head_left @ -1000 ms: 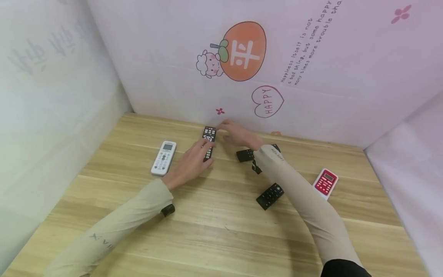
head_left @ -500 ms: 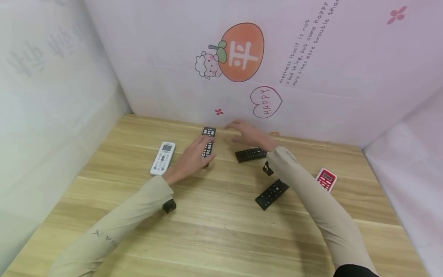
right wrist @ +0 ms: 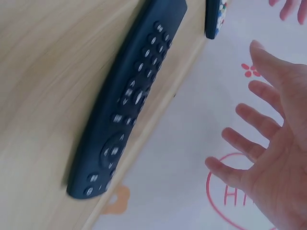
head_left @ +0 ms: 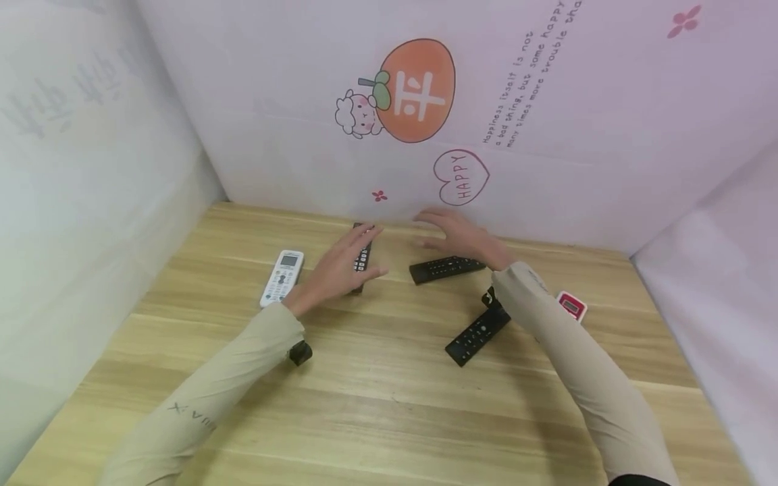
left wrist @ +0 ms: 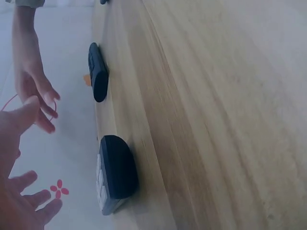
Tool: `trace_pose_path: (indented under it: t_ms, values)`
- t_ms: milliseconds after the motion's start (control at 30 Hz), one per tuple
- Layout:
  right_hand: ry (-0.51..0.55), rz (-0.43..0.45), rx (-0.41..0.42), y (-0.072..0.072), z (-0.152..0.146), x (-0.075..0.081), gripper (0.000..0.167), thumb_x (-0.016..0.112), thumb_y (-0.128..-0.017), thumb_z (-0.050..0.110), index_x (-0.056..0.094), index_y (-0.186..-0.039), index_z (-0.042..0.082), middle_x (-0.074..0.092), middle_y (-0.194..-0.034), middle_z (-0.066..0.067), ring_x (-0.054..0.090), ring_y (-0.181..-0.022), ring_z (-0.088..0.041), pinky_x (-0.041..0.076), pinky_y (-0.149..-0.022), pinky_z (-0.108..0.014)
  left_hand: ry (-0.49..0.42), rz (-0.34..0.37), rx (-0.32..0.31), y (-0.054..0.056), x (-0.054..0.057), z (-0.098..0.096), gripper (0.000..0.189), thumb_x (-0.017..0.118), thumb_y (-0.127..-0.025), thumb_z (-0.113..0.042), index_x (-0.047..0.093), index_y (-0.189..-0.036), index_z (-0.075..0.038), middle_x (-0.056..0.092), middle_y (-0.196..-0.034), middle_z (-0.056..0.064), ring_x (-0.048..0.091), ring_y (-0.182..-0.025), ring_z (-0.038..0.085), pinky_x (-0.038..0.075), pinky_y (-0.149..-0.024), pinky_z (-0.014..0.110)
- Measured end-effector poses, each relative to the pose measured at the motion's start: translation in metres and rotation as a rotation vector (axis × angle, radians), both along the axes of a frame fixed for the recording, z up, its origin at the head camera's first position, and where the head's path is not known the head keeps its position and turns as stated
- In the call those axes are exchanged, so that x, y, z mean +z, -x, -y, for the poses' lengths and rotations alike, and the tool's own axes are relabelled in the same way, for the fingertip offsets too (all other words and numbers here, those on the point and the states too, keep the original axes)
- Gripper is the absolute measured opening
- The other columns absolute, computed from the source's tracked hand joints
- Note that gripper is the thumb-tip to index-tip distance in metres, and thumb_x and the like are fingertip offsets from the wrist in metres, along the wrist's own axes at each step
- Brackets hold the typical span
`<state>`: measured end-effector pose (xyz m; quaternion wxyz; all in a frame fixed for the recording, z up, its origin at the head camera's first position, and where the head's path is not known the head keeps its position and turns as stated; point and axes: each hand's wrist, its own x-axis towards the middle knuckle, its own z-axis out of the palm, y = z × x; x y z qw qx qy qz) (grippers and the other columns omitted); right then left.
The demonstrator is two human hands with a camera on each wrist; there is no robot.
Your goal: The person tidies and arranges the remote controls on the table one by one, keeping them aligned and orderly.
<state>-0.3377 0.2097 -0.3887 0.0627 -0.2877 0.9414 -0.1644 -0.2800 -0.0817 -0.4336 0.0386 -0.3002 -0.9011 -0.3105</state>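
Note:
My left hand [head_left: 339, 271] hovers over a black remote control [head_left: 363, 262] with pale buttons and partly hides it. In the left wrist view a gap shows between the fingers [left wrist: 33, 179] and that remote. My right hand [head_left: 467, 236] is raised near the back wall, behind a second black remote control [head_left: 444, 268] that lies crosswise on the table. Spread fingers [right wrist: 254, 120] hold nothing in the right wrist view, and this remote [right wrist: 125, 100] lies apart from them. Both hands are apart from each other.
A third black remote [head_left: 477, 335] lies nearer the front, under the right wrist. On the left lies a white remote [head_left: 281, 278] with a small screen. The right sleeve partly covers a red-and-white remote [head_left: 571, 307]. Printed cloth walls [head_left: 292, 155] enclose the wooden table [head_left: 377, 412].
My right hand has moved right, away from the remote under my left hand. The left hand has lifted slightly from that remote, its fingers straighter. The remotes stay on the table.

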Motion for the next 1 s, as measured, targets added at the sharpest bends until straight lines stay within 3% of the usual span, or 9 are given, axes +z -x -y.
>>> trace_pose_path:
  t_ms: [233, 633, 1000]
  values:
    - [-0.047, -0.048, -0.031, -0.016, -0.021, 0.002, 0.068, 0.065, -0.103, 0.041, 0.043, -0.159, 0.009, 0.03, -0.169, -0.021, 0.024, -0.157, -0.043, 0.019, -0.128, -0.062, 0.095, -0.057, -0.015, 0.003, -0.002, -0.005, 0.085, 0.064, -0.1, -0.056, 0.023, -0.168, -0.025, 0.018, -0.175, 0.004, 0.013, -0.162, 0.03, 0.016, -0.13, 0.057]
    - [-0.064, -0.049, -0.035, -0.032, -0.054, -0.002, 0.071, 0.072, -0.1, 0.033, 0.043, -0.159, 0.007, 0.032, -0.167, -0.025, 0.026, -0.155, -0.047, 0.019, -0.127, -0.066, 0.061, -0.06, -0.03, 0.007, -0.007, -0.022, 0.083, 0.069, -0.099, -0.048, 0.03, -0.166, -0.016, 0.023, -0.173, 0.01, 0.022, -0.16, 0.034, 0.022, -0.127, 0.063]
    - [-0.045, 0.007, -0.041, -0.04, -0.071, -0.011, 0.068, 0.075, -0.098, 0.025, 0.046, -0.157, 0.008, 0.035, -0.166, -0.024, 0.027, -0.155, -0.045, 0.021, -0.127, -0.063, 0.039, -0.032, -0.075, 0.008, -0.011, -0.049, 0.08, 0.072, -0.099, -0.041, 0.033, -0.164, -0.017, 0.033, -0.169, 0.011, 0.033, -0.155, 0.034, 0.026, -0.128, 0.056]
